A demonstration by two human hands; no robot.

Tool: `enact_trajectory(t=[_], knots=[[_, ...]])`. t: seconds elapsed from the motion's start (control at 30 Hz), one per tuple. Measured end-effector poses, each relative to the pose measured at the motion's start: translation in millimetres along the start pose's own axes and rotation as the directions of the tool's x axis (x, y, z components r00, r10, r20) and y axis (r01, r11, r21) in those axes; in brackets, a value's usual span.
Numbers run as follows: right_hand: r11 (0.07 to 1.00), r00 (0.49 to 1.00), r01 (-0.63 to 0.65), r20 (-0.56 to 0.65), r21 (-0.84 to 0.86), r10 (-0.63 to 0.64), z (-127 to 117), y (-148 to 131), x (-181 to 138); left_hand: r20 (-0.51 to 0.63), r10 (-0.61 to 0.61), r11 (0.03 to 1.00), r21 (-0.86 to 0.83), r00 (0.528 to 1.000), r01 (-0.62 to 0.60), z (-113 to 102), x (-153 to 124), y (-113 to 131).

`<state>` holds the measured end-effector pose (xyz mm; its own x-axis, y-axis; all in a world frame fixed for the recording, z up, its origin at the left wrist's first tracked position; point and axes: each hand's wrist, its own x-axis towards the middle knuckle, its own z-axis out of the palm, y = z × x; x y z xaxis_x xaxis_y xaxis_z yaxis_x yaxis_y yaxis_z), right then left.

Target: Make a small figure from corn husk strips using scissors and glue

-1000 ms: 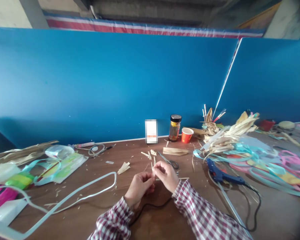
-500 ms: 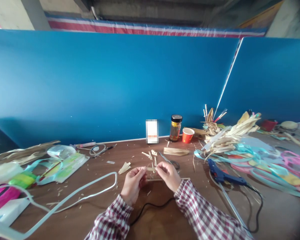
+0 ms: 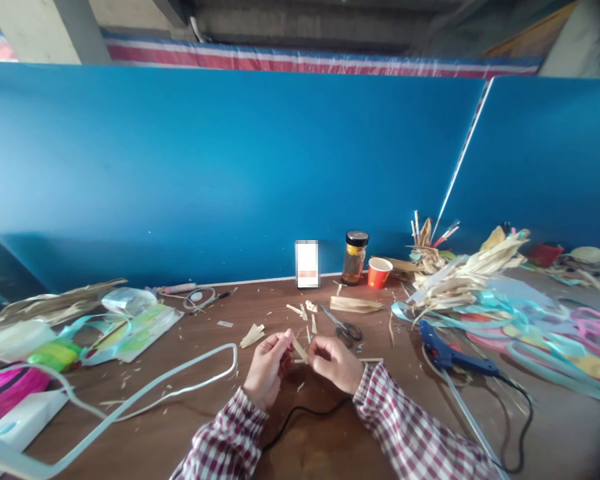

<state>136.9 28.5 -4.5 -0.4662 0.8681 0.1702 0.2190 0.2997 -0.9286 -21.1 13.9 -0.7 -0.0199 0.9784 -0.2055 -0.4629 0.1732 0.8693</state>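
Both hands meet over the middle of the brown table, with a short pale strip of dried husk (image 3: pixel 300 349) slanting between them. My left hand (image 3: pixel 270 365) pinches its upper end between thumb and forefinger. At the lower end are the curled fingers of my right hand (image 3: pixel 336 364), closed on the strip. Small cut husk pieces (image 3: pixel 313 325) lie just beyond the hands. A pair of scissors (image 3: pixel 344 328) rests beyond my right hand, and a wider husk piece (image 3: pixel 356 305) is behind it. To the left of my left hand sits a fan-shaped husk scrap (image 3: pixel 253 335).
At right a blue glue gun (image 3: pixel 453 353) lies with its cord, before piled husks (image 3: pixel 473 272) and coloured ribbons (image 3: pixel 535 350). A jar (image 3: pixel 354 260), red paper cup (image 3: pixel 379 274) and blurred white card (image 3: pixel 307 263) stand at the back. A white tubular frame (image 3: pixel 145 385) crosses the left.
The husk strip has turned from nearly level to a slant, its right end now lower. My right hand has dropped slightly with fingers more curled, and the scissors' handles show more.
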Motion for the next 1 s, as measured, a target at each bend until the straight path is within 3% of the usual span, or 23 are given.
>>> enact_trajectory(t=[0.13, 0.27, 0.4, 0.5, 0.63, 0.87, 1.0], knots=[[0.997, 0.999, -0.037, -0.037, 0.067, 0.039, 2, -1, 0, 0.02, 0.026, 0.999, 0.047, 0.999, -0.027, 1, -1, 2], [0.991, 0.995, -0.041, -0.084, 0.128, 0.052, 2, 2, 2, -0.007, 0.159, 0.985, 0.064, 0.987, -0.158, 3, -2, 1], [0.981, 0.982, -0.079, -0.153, 0.18, 0.107, 2, 8, 6, -0.061, 0.298, 0.941, 0.185, 0.953, -0.282, 4, -2, -5], [0.974, 0.975, -0.08, -0.185, 0.21, 0.12, 1, 12, 6, -0.02, 0.357, 0.898, 0.282, 0.934, -0.337, 3, -1, -11], [0.987, 0.98, -0.053, -0.182, 0.151, 0.081, 2, 8, 5, 0.069, 0.294, 0.915, 0.27, 0.953, -0.302, 0, 3, -15], [0.996, 0.987, -0.033, -0.153, 0.087, 0.046, 2, -1, 3, -0.005, 0.234, 0.953, 0.196, 0.972, -0.229, -1, 5, -15], [0.995, 0.989, -0.033, -0.141, 0.09, 0.046, 4, -1, 3, 0.027, 0.213, 0.962, 0.167, 0.977, -0.215, 3, 3, -15]])
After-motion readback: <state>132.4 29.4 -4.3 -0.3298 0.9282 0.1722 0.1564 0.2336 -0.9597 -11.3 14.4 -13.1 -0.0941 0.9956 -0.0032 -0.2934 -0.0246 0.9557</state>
